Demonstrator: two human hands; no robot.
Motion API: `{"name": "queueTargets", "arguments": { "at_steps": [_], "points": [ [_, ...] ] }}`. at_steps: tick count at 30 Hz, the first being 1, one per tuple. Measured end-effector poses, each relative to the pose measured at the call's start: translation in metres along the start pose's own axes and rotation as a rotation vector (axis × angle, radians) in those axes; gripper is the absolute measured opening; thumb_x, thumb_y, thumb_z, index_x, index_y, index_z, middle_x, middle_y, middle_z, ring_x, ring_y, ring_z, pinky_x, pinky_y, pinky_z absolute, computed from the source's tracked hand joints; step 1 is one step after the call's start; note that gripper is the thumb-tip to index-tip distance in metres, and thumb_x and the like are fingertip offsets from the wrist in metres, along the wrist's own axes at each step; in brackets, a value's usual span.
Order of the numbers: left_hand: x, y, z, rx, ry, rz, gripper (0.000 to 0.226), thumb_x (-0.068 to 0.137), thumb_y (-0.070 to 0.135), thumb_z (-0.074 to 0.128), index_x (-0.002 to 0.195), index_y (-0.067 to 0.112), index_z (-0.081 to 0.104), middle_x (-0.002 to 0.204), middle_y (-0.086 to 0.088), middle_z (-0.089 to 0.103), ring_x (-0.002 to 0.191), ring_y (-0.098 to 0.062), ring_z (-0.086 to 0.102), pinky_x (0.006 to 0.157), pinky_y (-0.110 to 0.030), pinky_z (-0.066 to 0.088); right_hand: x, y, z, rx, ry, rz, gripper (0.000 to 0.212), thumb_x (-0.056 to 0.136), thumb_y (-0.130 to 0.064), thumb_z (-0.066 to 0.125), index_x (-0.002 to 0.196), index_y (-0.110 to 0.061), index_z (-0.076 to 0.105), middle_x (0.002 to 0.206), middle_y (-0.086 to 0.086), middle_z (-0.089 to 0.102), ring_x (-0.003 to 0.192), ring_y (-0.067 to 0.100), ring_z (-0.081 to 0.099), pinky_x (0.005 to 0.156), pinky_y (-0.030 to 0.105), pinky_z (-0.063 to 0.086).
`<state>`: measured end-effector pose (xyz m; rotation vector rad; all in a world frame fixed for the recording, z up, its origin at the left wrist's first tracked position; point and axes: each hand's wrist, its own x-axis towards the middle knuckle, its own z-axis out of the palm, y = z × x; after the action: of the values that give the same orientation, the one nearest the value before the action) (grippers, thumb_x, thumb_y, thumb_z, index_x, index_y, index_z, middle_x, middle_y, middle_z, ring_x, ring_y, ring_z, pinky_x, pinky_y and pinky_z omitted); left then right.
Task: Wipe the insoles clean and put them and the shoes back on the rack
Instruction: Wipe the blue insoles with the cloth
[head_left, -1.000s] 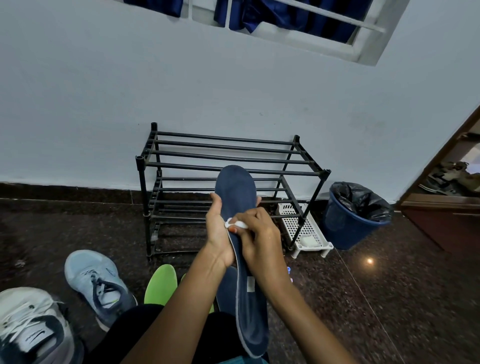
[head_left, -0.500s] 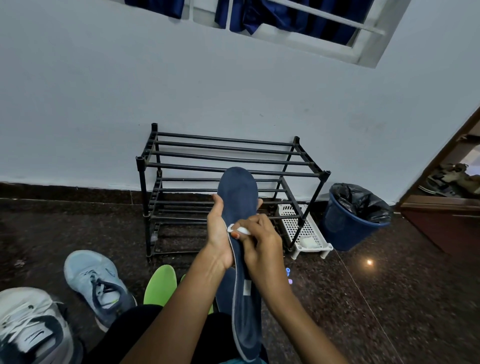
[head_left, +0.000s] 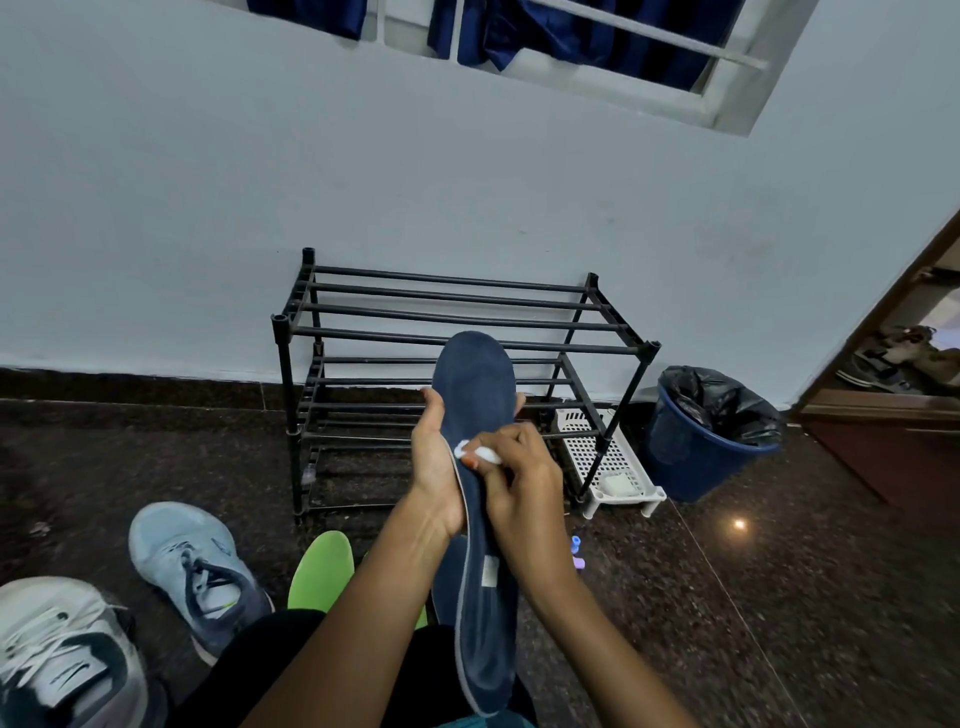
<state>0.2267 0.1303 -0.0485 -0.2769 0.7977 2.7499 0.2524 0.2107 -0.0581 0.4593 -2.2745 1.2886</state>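
Head view: held the blue insole upright above the lap, toe end up, in front of the black rack and apart from it. Gripped at the middle by the left hand, thumb on the near edge, fingers curled round the back as far as the other edge. Pinched a small white wipe in the curled fingers of the right hand and pressed it on the face of the insole, just beside the left palm.

Judged as the wiping step, with much of the task not yet done: neither shoe put back on the rack, and left on the floor a light blue shoe, a white shoe and a green insole near the knee.

To do this step well, probably needed to keep the left grip firm, so as not to let the soft insole bend away under the pressure. Better to pull the wipe in long strokes from toe to heel, then to shift the left hand and clean the part hidden under the thumb. Worth also turning so small a wipe to a fresh side. Could not tell how dirty the surface was. Noted a blue bin to the right of the rack, handy for the used wipe.
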Motion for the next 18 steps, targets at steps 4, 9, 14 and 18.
{"name": "queueTargets", "arguments": {
  "at_steps": [4, 9, 14, 18],
  "points": [
    [0.0, -0.004, 0.0, 0.006, -0.027, -0.003, 0.081, 0.089, 0.066, 0.027, 0.114, -0.003, 0.06, 0.115, -0.016, 0.064, 0.083, -0.021, 0.067, 0.072, -0.025, 0.056, -0.006, 0.002, -0.001, -0.017, 0.061, 0.016, 0.017, 0.078, 0.007, 0.063, 0.082, -0.007, 0.071, 0.081, -0.014, 0.049, 0.081, -0.011, 0.051, 0.077, 0.002, 0.036],
    [-0.002, -0.011, 0.001, -0.031, -0.103, 0.034, 0.076, 0.093, 0.059, 0.029, 0.076, 0.002, 0.076, 0.082, -0.013, 0.072, 0.072, -0.022, 0.071, 0.059, -0.027, 0.058, 0.025, 0.007, -0.002, -0.056, 0.104, 0.039, 0.014, 0.082, 0.005, 0.061, 0.083, -0.006, 0.069, 0.082, -0.004, 0.049, 0.081, -0.01, 0.048, 0.072, 0.002, 0.034],
    [0.001, -0.006, -0.003, -0.005, -0.091, 0.006, 0.077, 0.092, 0.062, 0.027, 0.089, 0.001, 0.074, 0.092, -0.015, 0.071, 0.079, -0.023, 0.071, 0.065, -0.028, 0.058, 0.02, 0.005, -0.003, -0.021, 0.065, 0.05, 0.014, 0.082, 0.005, 0.061, 0.083, -0.006, 0.07, 0.08, -0.003, 0.051, 0.08, -0.011, 0.05, 0.078, 0.004, 0.036],
    [0.0, -0.002, -0.001, 0.005, -0.112, 0.003, 0.079, 0.09, 0.065, 0.025, 0.11, -0.002, 0.062, 0.108, -0.017, 0.067, 0.088, -0.024, 0.068, 0.078, -0.028, 0.055, -0.004, -0.002, -0.006, -0.027, -0.031, -0.016, 0.017, 0.078, 0.007, 0.06, 0.081, -0.006, 0.07, 0.079, -0.004, 0.051, 0.078, -0.008, 0.049, 0.073, 0.001, 0.034]
  ]
}}
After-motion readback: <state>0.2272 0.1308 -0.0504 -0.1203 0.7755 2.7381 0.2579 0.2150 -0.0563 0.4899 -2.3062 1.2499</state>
